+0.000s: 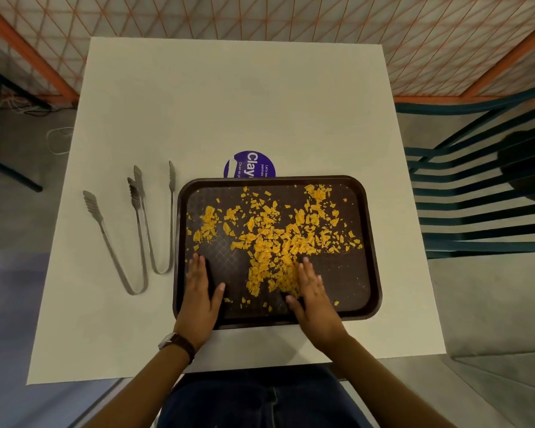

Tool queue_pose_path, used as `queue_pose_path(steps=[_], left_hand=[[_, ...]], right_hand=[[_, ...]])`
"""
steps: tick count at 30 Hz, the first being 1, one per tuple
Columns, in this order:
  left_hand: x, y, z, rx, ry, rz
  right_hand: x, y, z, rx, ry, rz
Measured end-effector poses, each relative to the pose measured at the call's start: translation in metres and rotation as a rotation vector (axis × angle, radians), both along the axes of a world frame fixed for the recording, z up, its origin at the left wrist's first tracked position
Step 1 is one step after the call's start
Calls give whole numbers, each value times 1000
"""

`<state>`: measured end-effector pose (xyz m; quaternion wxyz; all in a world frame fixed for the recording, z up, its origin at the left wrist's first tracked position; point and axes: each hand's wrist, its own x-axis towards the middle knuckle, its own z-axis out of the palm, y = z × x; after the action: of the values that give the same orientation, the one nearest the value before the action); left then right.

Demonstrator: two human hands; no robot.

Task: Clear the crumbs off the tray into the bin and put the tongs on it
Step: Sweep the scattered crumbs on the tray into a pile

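A dark brown tray [372,242] lies on the white table [229,103], near its front edge. Orange crumbs [272,239] are scattered over most of the tray, thickest at its centre. My left hand [202,293] lies flat with straight fingers on the tray's near left part. My right hand [311,291] lies flat at the near middle, its fingertips touching the crumb pile. Two metal tongs lie on the table left of the tray: one [115,242] further left, the other [159,217] close to the tray's edge. No bin is in view.
A round purple sticker [247,165] shows on the table just behind the tray. A teal slatted chair [476,196] stands to the right of the table. Orange mesh fencing [291,17] runs behind it. My left wrist wears a watch [176,342].
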<state>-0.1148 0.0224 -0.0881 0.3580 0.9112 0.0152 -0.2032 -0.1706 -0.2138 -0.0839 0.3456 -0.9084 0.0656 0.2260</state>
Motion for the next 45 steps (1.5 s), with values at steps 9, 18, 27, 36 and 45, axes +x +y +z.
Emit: queue_pose_path(steps=[9,18,27,36,45], left_hand=[[9,-4,-4,109,-21,34],[12,-7,-7,88,12,68],[11,-44,-4,136,4,132],[-13,-91,9,-133,108,-239],[-3,-36,25,-286,115,-87]], right_hand=[[-25,-50,-5,-459,92,-210],[-1,17,-8,-144,46,55],[-4,-22,10,-97,-38,16],[-29,-64,4,-321,49,-62],[-16,10,-11,-269,62,-85]])
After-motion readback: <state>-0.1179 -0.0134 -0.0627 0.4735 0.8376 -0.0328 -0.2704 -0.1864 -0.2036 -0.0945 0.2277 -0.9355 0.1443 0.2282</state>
